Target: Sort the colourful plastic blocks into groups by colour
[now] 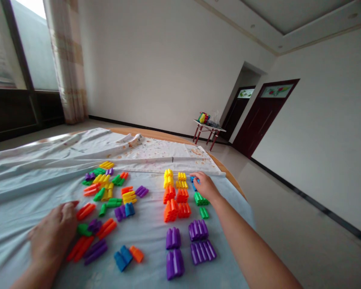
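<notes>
Blue plastic blocks (193, 184), right hand (205, 186) atop, left hand (52, 235) palm-down

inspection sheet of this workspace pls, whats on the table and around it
surface: pale blue cloth over a round wooden table, stained white cloth at the far side
job's things: plastic building blocks, sorted by colour on the right, mixed on the left
clutter: nothing seen
grips: right hand touching blue blocks; left hand beside orange blocks, nothing visibly held
cables: nothing seen
surroundings: small red-legged table with a plastic bag, dark red door, patterned curtain
</notes>
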Demonstrator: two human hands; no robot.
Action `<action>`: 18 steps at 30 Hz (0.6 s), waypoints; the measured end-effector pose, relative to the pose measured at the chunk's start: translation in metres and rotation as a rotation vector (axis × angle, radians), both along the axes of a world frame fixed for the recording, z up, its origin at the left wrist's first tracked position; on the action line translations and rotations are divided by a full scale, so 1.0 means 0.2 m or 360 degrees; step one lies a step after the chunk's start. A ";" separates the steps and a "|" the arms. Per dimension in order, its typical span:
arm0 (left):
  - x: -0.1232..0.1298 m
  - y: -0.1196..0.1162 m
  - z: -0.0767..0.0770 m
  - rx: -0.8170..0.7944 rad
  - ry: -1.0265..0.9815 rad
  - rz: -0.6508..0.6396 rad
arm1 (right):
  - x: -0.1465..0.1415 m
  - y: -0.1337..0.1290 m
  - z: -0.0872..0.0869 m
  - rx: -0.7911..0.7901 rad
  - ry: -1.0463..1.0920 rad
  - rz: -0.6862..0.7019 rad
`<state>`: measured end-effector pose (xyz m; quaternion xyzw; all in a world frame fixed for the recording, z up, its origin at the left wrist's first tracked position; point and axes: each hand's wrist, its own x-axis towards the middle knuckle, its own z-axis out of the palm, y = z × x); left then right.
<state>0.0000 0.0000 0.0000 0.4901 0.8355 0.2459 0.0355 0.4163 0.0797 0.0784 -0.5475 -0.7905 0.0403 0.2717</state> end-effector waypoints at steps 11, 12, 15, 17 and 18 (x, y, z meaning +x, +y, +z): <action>0.05 -0.05 0.04 0.0028 -0.0242 -0.0022 | -0.80 -0.59 -0.07 -0.0439 -0.0429 0.0957; 0.05 -0.05 0.04 0.0030 -0.0244 -0.0026 | -0.82 -0.60 -0.09 -0.0446 -0.0520 0.0970; 0.06 -0.05 0.06 0.0020 -0.0245 -0.0033 | -0.85 -0.61 -0.13 -0.0444 -0.0695 0.1005; 0.06 -0.04 0.07 0.0005 -0.0244 -0.0035 | -0.86 -0.60 -0.14 -0.0433 -0.0711 0.0943; 0.06 -0.04 0.07 -0.0005 -0.0245 -0.0033 | -0.86 -0.60 -0.14 -0.0417 -0.0699 0.0866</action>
